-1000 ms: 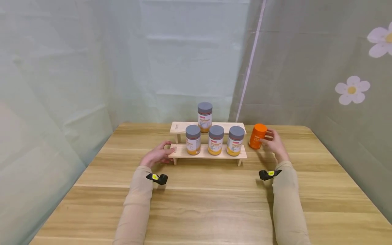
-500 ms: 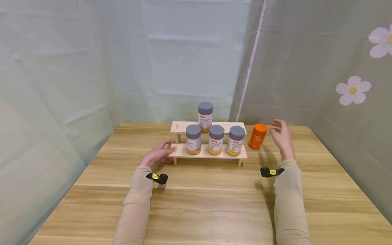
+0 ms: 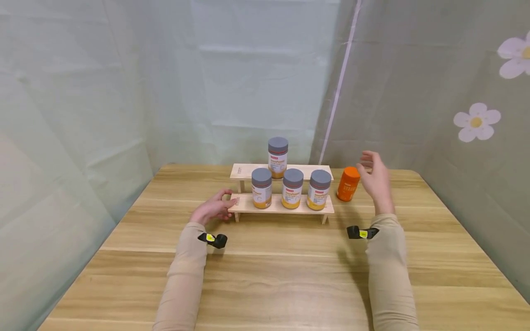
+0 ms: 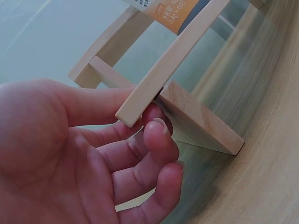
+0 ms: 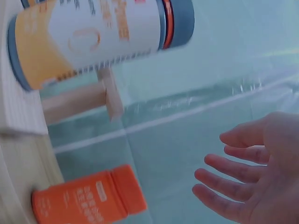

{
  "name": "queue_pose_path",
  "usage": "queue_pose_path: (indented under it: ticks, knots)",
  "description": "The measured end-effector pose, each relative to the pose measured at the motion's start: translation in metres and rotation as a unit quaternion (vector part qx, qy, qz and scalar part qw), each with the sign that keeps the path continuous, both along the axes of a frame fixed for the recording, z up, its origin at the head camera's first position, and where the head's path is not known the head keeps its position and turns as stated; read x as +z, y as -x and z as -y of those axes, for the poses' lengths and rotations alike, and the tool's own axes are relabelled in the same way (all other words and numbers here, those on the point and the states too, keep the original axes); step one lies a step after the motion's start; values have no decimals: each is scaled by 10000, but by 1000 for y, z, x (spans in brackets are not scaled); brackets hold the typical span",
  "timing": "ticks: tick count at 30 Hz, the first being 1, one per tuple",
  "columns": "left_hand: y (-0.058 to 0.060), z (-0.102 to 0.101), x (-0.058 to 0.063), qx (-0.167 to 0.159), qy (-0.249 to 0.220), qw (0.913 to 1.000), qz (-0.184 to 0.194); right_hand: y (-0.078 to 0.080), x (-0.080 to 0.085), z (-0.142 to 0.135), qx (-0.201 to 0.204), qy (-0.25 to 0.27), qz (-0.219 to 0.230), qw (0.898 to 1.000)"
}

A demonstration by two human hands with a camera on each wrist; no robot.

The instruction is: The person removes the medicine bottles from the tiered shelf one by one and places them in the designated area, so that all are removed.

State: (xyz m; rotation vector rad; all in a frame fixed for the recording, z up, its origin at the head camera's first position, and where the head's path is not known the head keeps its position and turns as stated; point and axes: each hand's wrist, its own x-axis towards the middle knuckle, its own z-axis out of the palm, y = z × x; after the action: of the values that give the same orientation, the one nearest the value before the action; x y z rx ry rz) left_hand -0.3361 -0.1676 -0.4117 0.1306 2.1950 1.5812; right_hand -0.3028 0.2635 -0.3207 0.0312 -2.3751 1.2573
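My left hand [image 3: 213, 208] pinches the left end of the lower step of a two-tier wooden rack [image 3: 278, 209]. In the left wrist view the thumb lies over the board [image 4: 173, 60] and the curled fingers sit beneath it. Three jars with grey lids, one of them a white-and-yellow jar [image 3: 292, 189], stand on the lower step. Another grey-lidded jar [image 3: 278, 158] stands on the upper step. An orange bottle [image 3: 348, 185] stands upright on the table right of the rack. My right hand [image 3: 376, 179] hovers above and right of it, fingers loosely bent, holding nothing.
The wood-grain table [image 3: 285, 271] extends around the rack. A pale cloth curtain [image 3: 265, 82] hangs close behind the table's back edge and along both sides. Black wrist cameras, one of them a strapped camera [image 3: 359, 232], sit on both sleeves.
My right hand has let go of the orange bottle, drawn back to the right, then risen and come slightly left above it. The left hand, rack and jars stay where they were.
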Motion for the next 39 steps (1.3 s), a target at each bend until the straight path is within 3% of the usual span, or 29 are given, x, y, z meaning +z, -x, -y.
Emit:
queue_pose_path:
  ticks: [9, 16, 18, 23, 25, 30, 39]
  knots:
    - [0, 0, 0, -38, 19, 10000, -31, 5, -1, 37, 315, 49, -1057, 9939]
    - [0, -3, 4, 13, 104, 9999, -22, 4, 1, 59, 864, 237, -1322, 9872]
    - [0, -3, 5, 28, 128, 9999, -32, -3, 9, 65, 978, 348, -1267, 9865]
    - [1, -2, 1, 22, 61, 10000, -23, -4, 10, 71, 1267, 605, -943, 9856]
    - [1, -2, -2, 16, 21, 10000, -9, 3, 4, 70, 1407, 733, -862, 9836]
    - [-1, -1, -3, -9, -18, 10000, -10, 2, 7, 79, 1722, 1009, -536, 9784]
    - [-3, -1, 0, 57, 70, 9999, -122, 0, 20, 105, 1892, 435, -122, 9809]
